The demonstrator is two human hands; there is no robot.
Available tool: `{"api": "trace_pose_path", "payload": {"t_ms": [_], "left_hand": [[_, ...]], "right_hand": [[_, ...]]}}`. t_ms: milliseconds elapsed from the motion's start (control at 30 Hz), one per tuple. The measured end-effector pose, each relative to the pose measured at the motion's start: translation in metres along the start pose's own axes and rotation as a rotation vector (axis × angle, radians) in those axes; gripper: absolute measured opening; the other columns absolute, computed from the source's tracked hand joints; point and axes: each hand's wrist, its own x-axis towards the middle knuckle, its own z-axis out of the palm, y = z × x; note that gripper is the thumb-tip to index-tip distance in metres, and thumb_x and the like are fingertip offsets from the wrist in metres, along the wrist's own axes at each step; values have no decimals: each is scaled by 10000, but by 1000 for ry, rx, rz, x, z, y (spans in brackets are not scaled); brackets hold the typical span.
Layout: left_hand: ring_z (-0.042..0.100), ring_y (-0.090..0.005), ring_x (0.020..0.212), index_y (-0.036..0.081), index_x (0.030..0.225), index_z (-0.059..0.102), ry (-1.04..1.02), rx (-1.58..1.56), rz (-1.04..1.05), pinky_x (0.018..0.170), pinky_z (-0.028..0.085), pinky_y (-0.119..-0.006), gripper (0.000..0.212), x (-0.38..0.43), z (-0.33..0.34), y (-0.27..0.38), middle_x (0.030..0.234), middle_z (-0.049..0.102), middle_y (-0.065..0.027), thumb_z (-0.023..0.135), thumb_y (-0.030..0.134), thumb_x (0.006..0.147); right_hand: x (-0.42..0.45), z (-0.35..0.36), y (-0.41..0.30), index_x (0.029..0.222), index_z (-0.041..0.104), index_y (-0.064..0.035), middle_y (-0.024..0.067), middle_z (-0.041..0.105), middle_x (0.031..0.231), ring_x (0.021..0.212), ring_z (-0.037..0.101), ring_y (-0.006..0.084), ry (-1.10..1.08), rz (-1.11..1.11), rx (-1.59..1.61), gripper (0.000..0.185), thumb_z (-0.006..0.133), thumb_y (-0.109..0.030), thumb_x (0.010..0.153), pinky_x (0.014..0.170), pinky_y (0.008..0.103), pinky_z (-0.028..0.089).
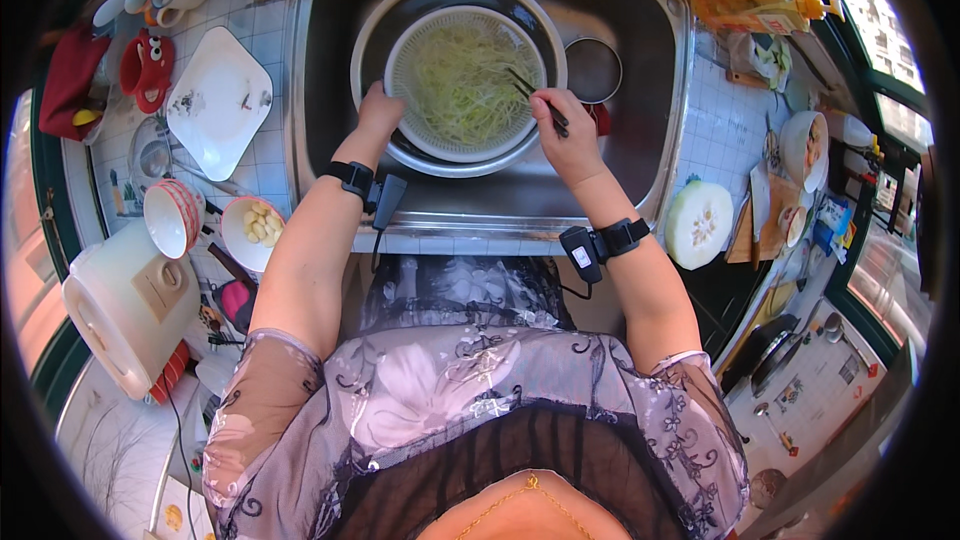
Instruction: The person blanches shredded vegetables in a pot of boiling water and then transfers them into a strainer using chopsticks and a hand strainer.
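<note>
A white plastic colander (400, 116) full of pale green shreds (469, 79) sits inside a larger metal basin (367, 19) in the stainless steel sink (637, 165). My left hand (381, 111) grips the colander's left rim, its fingers partly hidden. In my right hand (564, 131) is a pair of dark chopsticks (556, 114), their tips among the shreds at the colander's right side. A small round metal vessel (593, 71) lies in the sink to the right of the basin, with something red below it, partly behind my right hand.
Left of the sink are a white square plate (217, 109), a red mug (148, 69), stacked bowls (169, 217) and a bowl of peeled garlic cloves (261, 225). At the right stand a cut winter melon (699, 225), a cleaver (760, 199) on a wooden board (742, 232), and a soap bottle (750, 4).
</note>
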Motion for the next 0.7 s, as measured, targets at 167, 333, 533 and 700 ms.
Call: {"api": "trace_pose_path", "payload": {"t_ms": [167, 333, 533, 700], "left_hand": [[627, -304, 873, 15, 1126, 535, -211, -38, -280, 624, 537, -387, 398, -15, -6, 41, 984, 617, -155, 535, 8, 729], [623, -313, 890, 21, 1174, 494, -183, -327, -286, 664, 550, -410, 419, -29, -4, 28, 1014, 600, -160, 494, -39, 759], [603, -315, 957, 43, 1233, 406, -214, -552, -335, 768, 545, -420, 432, -60, 5, 38, 1128, 549, -169, 446, -59, 815], [597, -332, 964, 47, 1230, 386, -228, -618, -407, 771, 540, -467, 407, -59, 10, 27, 1143, 536, -172, 439, -42, 837]], "right_hand": [[-4, 15, -9, 913, 579, 6, 76, 580, 823, 686, 611, 146, -63, 512, 545, 142, 547, -131, 892, 624, 233, 473], [15, 26, -13, 911, 585, 11, 80, 584, 808, 692, 616, 165, 29, 292, 560, 135, 550, -117, 886, 622, 246, 481], [6, 21, -16, 885, 598, -14, 130, 598, 819, 694, 594, 258, -102, 146, 202, 94, 592, -97, 840, 615, 301, 473], [33, 35, -10, 856, 597, -16, 134, 610, 815, 720, 594, 282, -10, 52, 243, 75, 600, -83, 825, 626, 317, 478]]}}
